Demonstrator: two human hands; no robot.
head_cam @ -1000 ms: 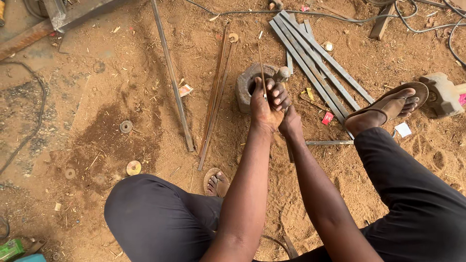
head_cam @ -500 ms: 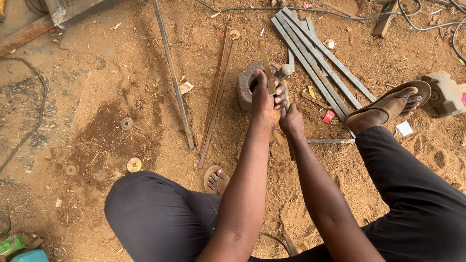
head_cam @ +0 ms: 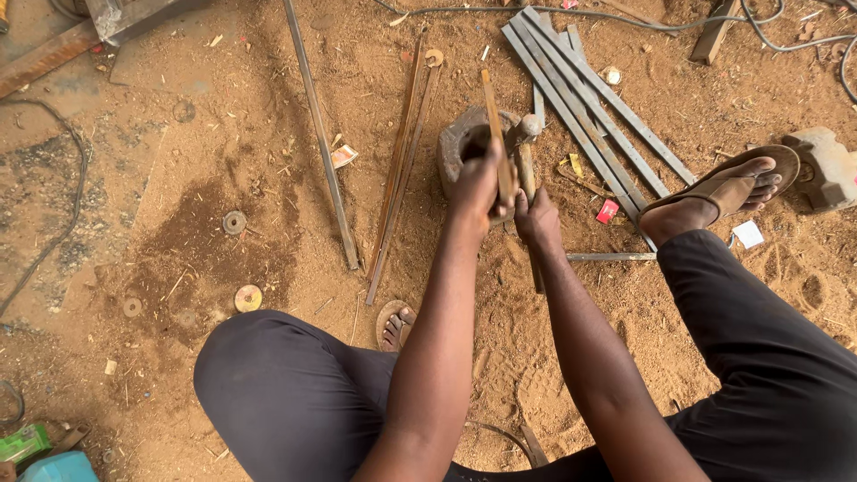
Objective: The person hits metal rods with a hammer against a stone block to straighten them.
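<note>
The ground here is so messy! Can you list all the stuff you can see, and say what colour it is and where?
thin metal strip: one, rusty brown, held upright over the block
hammer: one, grey head, dark handle, over the block
round metal block: one, grey, on the sand ahead of the hands
flat metal bars: a bundle, grey, upper right
thin rods: a few, rusty brown, left of the block
long bar: one, dark grey, further left
round discs: several, rusty, left on the sand
cables: dark, top right
concrete lump: one, grey, far right
sandals: two, brown, on the feet
trousers: dark, on both legs
left hand: grips the strip
right hand: grips the hammer handle
</note>
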